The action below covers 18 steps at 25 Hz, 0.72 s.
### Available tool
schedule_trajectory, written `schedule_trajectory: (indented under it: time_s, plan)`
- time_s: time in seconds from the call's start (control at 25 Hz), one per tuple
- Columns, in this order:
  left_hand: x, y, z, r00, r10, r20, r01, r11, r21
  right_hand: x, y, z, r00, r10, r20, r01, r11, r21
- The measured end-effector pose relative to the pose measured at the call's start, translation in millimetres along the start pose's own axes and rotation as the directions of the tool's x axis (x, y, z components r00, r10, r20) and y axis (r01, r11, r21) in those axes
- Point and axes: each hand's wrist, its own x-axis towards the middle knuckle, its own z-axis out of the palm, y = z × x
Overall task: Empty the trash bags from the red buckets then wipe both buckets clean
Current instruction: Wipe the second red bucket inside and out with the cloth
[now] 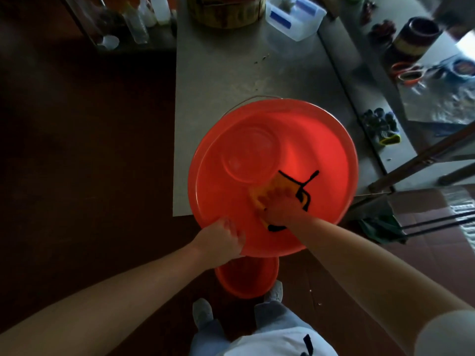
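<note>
Sitting on the near end of the table (218, 73), overhanging its edge: a bucket (295, 140), with a cloth (259, 194) lying inside under the right hand (280, 205) and the left hand (222, 240) gripping the near rim. Standing on the floor (77, 163) below it, just ahead of the shoes (203, 312): a second bucket (244, 281). Lying at the table's far end, a tub (295, 18); lying on the ledge (359, 86) to the right, gloves (383, 124).

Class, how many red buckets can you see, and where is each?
2. The upper bucket is over the table edge, left hand gripping its rim, right hand pressing a yellow cloth inside. The lower bucket stands on the floor beneath, partly hidden.
</note>
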Motion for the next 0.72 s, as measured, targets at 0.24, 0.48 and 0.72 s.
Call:
schedule_trajectory:
  time_s: [0.24,0.48,0.72]
  plan:
    - [6.5,8.8,-4.8,0.998,0.006,0.062,-0.011,0.997,0.078,-25.9,22.0,11.2,0.992,0.122,-0.027,-0.123,0.990,-0.071]
    - [-0.4,6.5,-24.8,0.994,-0.001,0.112,-0.012,0.993,0.116,-62.8,-40.4,28.0,0.993,0.022,0.113,-0.057,0.949,0.311]
    - [-5.7,4.3,-35.3,0.993,0.047,0.108,-0.060,0.991,0.124,-102.1,-1.9,26.5,0.993,0.102,0.062,-0.105,0.993,0.055]
